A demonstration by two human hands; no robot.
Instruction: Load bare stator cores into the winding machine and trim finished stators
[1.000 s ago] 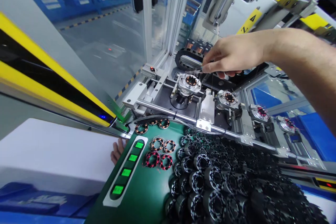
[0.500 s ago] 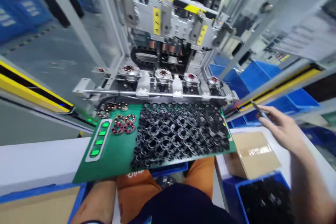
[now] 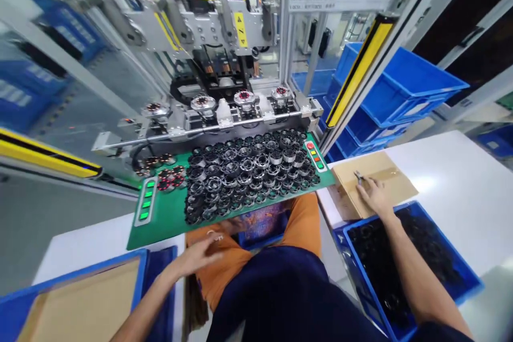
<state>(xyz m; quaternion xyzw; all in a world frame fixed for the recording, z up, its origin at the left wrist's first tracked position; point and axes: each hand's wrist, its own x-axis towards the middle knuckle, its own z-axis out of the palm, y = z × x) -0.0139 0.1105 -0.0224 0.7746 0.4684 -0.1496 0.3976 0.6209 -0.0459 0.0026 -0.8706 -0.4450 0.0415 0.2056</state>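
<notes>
My right hand (image 3: 375,196) is over the cardboard box (image 3: 390,173) on the right. Its fingers are closed on a small metal tool (image 3: 358,176), whose exact kind I cannot make out. My left hand (image 3: 199,254) is above my left thigh, fingers apart and nothing in it, below the front edge of the green panel (image 3: 160,227). Many black ring-shaped motor parts (image 3: 246,165) stand packed in rows on that panel. At its left end sit several copper-wound rings (image 3: 171,176), some with red.
Behind the panel is a machine with a row of round fixtures (image 3: 203,102). Yellow light-curtain posts (image 3: 363,69) flank it. A blue bin (image 3: 467,283) of black parts stands below the box. Green buttons (image 3: 147,200) and a red button (image 3: 311,146) edge the panel.
My view has turned to the right. My right hand has come down onto the cardboard box with the small metal tool. My left hand has come into view above my thigh.
</notes>
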